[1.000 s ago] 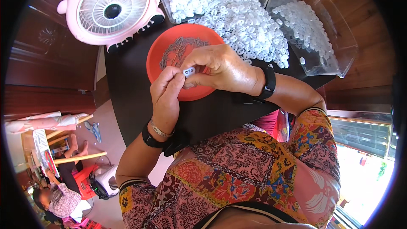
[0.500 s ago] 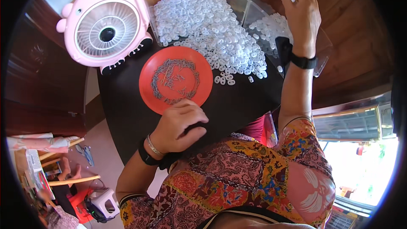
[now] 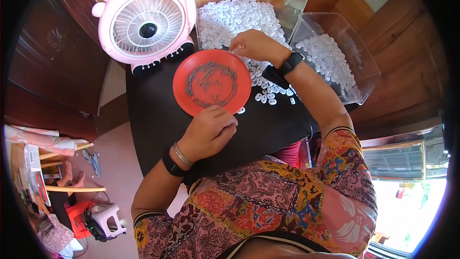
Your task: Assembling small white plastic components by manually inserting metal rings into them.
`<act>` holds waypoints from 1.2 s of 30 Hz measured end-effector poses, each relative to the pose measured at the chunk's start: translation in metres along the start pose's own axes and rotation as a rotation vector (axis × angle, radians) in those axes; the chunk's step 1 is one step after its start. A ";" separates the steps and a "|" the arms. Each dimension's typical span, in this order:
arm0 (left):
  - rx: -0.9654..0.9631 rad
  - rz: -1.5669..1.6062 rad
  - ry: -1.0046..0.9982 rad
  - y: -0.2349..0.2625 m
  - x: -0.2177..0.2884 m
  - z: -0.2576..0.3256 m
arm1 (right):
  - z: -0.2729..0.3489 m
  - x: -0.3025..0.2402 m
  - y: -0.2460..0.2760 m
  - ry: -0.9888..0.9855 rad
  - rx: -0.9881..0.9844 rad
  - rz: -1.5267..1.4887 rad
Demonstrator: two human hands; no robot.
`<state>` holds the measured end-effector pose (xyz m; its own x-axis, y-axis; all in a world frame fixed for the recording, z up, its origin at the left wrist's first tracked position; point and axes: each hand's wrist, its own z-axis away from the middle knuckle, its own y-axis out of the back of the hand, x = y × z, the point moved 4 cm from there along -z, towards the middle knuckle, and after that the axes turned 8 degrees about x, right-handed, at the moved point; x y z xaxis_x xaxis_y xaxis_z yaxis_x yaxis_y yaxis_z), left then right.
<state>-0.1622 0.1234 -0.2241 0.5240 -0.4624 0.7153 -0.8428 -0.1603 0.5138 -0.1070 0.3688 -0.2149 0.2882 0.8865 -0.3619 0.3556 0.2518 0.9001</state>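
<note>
Right hand [image 3: 253, 45] on white pieces [image 3: 230, 19]

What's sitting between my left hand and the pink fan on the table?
In the head view, the red plate holding thin metal bits lies between the left hand and the pink fan.

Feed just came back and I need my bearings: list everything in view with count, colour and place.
Table: one, black, centre.
Plate: one, red-orange, mid-table, holding thin dark metal bits.
Loose white pieces: too many to count, heaped on the far table.
Clear bin: one, far right, holding more white pieces.
Fan: one, pink, far left of table.
Stool: one, white, floor at lower left.
Left hand: curled at the plate's near edge; contents hidden.
Right hand: on the white heap, black wristband.
</note>
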 end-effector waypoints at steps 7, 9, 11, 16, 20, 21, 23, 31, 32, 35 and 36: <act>0.114 -0.022 0.079 0.003 -0.008 0.006 | 0.020 0.008 -0.005 0.037 -0.013 0.202; 0.110 -0.016 0.098 -0.001 -0.011 0.007 | 0.031 0.010 -0.005 0.054 0.003 0.272; 0.106 -0.011 0.119 -0.007 -0.014 0.009 | 0.040 0.015 -0.014 0.077 0.012 0.273; 0.150 0.018 0.124 -0.007 -0.021 0.004 | 0.047 0.030 -0.020 0.083 0.057 0.327; 0.266 0.047 0.213 -0.003 -0.032 0.006 | 0.049 0.032 -0.010 0.068 0.105 0.300; 0.286 0.077 0.243 -0.004 -0.034 0.007 | 0.051 0.031 -0.008 0.013 0.068 0.300; 0.297 0.105 0.264 -0.009 -0.037 0.009 | 0.057 0.038 -0.009 -0.004 0.087 0.276; 0.319 0.159 0.290 -0.013 -0.041 0.008 | 0.071 0.044 -0.003 -0.042 0.129 0.241; 0.318 0.164 0.299 -0.014 -0.041 0.008 | 0.073 0.040 -0.002 -0.028 0.108 0.221; 0.316 0.168 0.308 -0.014 -0.042 0.009 | 0.076 0.027 0.000 -0.016 0.022 0.170; 0.314 0.167 0.307 -0.015 -0.042 0.009 | 0.078 0.024 -0.003 -0.018 -0.043 0.140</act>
<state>-0.1729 0.1379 -0.2658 0.3498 -0.2325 0.9075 -0.8904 -0.3836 0.2449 -0.0322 0.3589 -0.2451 0.3487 0.9070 -0.2363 0.2727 0.1431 0.9514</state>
